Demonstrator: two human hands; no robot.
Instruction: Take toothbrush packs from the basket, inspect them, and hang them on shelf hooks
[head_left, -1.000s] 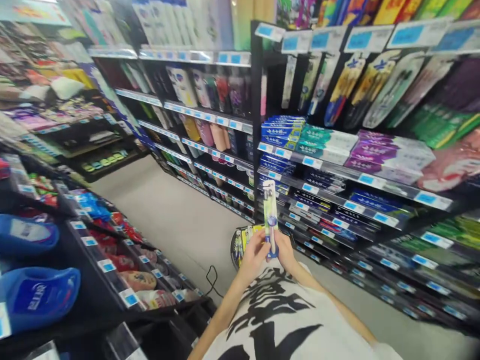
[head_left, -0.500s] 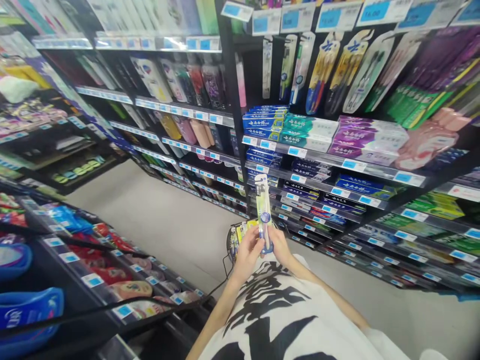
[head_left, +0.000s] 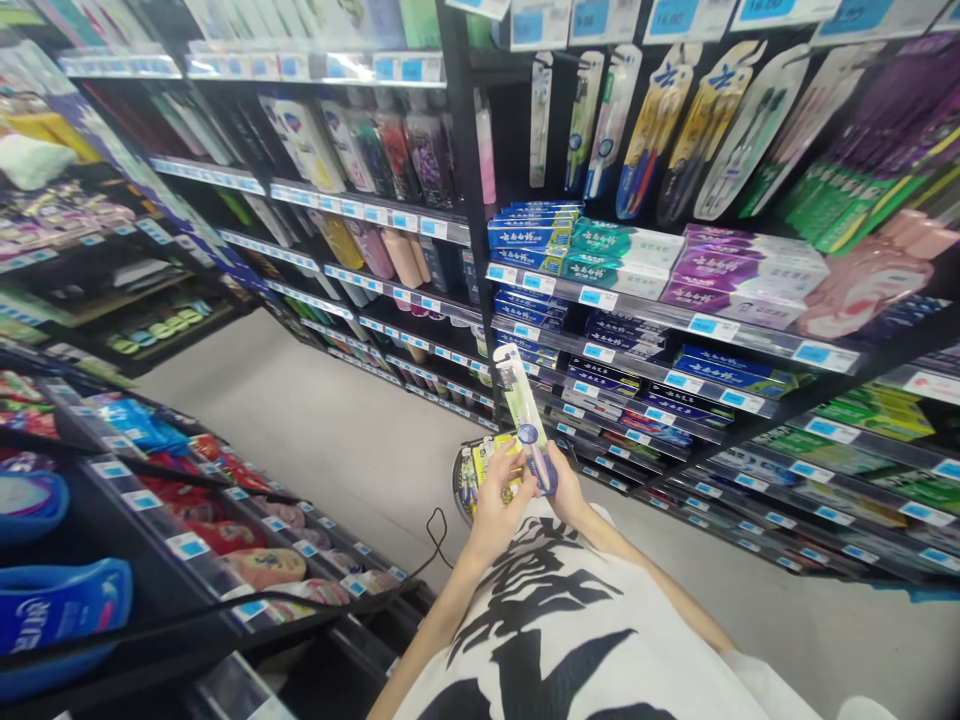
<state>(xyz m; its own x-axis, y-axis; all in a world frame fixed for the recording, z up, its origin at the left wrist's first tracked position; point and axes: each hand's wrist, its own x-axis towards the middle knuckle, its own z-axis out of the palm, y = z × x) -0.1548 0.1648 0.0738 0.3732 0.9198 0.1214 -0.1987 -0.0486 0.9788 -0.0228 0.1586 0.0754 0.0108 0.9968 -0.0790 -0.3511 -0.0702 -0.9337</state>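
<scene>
A packaged toothbrush stands out in front of my body, its card top tilted to the left. My right hand is closed on the lower right edge of the pack. On the other side my left hand has its fingers and thumb at the pack's lower left edge, gripping it lightly. Just beyond my hands, partly covered by them, is a dark round basket holding several yellow toothbrush packs.
Toothbrush packs hang on hooks at the upper right, above stacked toothpaste boxes. Bottles fill the shelves to the left. A low shelf with bagged goods runs along the near left. A black cord loops beside my left arm.
The toothbrush pack has turned from nearly upright to leaning left at its top. My left fingers have shifted along its edge. The view has moved slightly.
</scene>
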